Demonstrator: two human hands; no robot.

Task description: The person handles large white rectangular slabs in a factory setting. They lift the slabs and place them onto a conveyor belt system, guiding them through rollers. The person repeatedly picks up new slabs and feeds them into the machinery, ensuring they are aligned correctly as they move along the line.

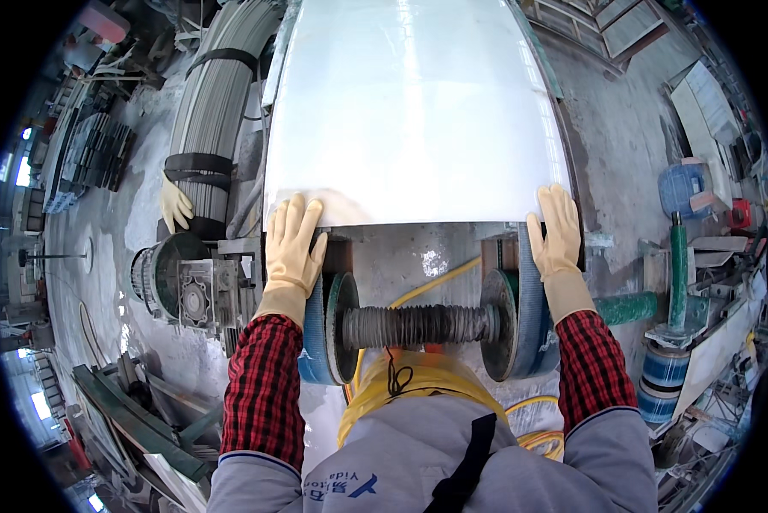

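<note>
A wide, glossy white slab (418,128) lies flat ahead of me on a belt conveyor, a brownish patch at its near left corner. My left hand (293,248), in a cream rubber glove, rests on that corner with fingers stretched forward. At the near right corner my right hand (556,244), gloved alike, lies with its fingers on the slab's edge. Both hands are open and grip nothing visible. Beneath my wrists run the conveyor's two blue belts, the left belt (313,333) and the right belt (533,329), round end pulleys joined by a ribbed sleeve (418,325) over the shaft.
Left of the conveyor stand a motor with gearbox (191,286) and a strapped bundle of long strips (217,103), a spare glove (175,205) on it. A yellow hose (439,282) crosses the floor below. On the right are a green post (678,274) and a blue drum (681,190).
</note>
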